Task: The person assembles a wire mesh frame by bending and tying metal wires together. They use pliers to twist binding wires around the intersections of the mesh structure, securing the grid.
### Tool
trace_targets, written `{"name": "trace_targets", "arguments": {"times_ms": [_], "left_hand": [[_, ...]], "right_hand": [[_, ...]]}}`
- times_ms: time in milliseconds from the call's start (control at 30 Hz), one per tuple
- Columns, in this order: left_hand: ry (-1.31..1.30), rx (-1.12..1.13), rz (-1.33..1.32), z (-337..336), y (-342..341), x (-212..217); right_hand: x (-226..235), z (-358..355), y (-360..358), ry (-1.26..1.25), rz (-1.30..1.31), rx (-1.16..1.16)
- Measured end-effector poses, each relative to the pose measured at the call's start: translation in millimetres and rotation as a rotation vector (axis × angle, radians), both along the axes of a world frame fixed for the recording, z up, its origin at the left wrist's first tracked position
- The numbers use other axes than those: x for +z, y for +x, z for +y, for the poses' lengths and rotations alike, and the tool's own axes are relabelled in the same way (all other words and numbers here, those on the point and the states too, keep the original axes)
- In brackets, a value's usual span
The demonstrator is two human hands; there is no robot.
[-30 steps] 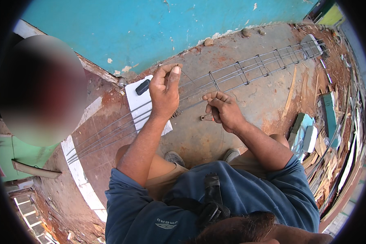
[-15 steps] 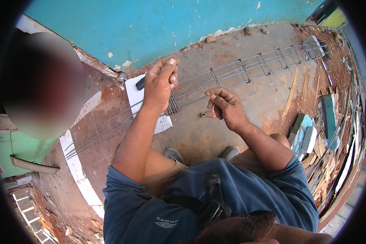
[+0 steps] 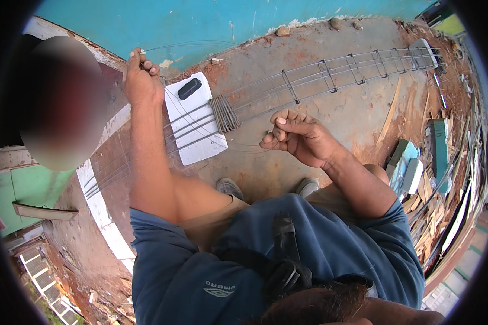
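Observation:
My left hand (image 3: 142,80) is raised at the upper left, fingers pinched on thin wire (image 3: 171,45). Strands of it arc along the blue wall, and others sag toward my right hand (image 3: 302,140). The right hand is closed in front of me, its thumb pressed to the fingers around the wire's other part. Between and beyond the hands lies a long rebar cage (image 3: 331,75) of parallel steel rods with square stirrups spaced along it. A tight stack of stirrups (image 3: 225,115) sits on the rods, partly over a white board (image 3: 194,155).
A black oblong object (image 3: 189,89) lies on the white board. Blue wall (image 3: 200,21) runs along the far side. A person (image 3: 65,103) is at the left. Teal-painted blocks (image 3: 401,165) and wood scraps (image 3: 425,203) are piled on the right. A pale block (image 3: 422,54) supports the cage's far end.
My left hand has swung left, away from the stirrup stack, drawing the wire out. My right hand shifted slightly left. The orange-red handled tool near it is out of sight.

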State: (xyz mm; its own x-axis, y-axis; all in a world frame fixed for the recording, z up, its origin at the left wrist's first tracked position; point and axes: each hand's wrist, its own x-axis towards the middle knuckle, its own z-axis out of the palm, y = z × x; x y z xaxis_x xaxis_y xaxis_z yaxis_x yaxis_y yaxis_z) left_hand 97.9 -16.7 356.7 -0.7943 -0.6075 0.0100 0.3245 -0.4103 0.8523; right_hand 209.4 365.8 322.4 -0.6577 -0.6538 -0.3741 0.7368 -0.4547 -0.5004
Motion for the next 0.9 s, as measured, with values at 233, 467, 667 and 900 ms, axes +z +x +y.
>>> {"name": "trace_targets", "arguments": {"times_ms": [233,467,667,900], "left_hand": [[0.073,-0.124,-0.111,-54,15,-7],[0.193,-0.023,-0.139,-71,16,-9],[0.276,-0.077,-0.099,-68,14,-10],[0.11,-0.166,0.043,-5,35,31]], "right_hand": [[-9,19,-28,0.545,0.1,-0.388],[5,15,-26,0.422,0.121,-0.332],[-5,13,-21,0.239,0.023,-0.447],[-36,26,-45,1.134,0.634,-0.414]]}}
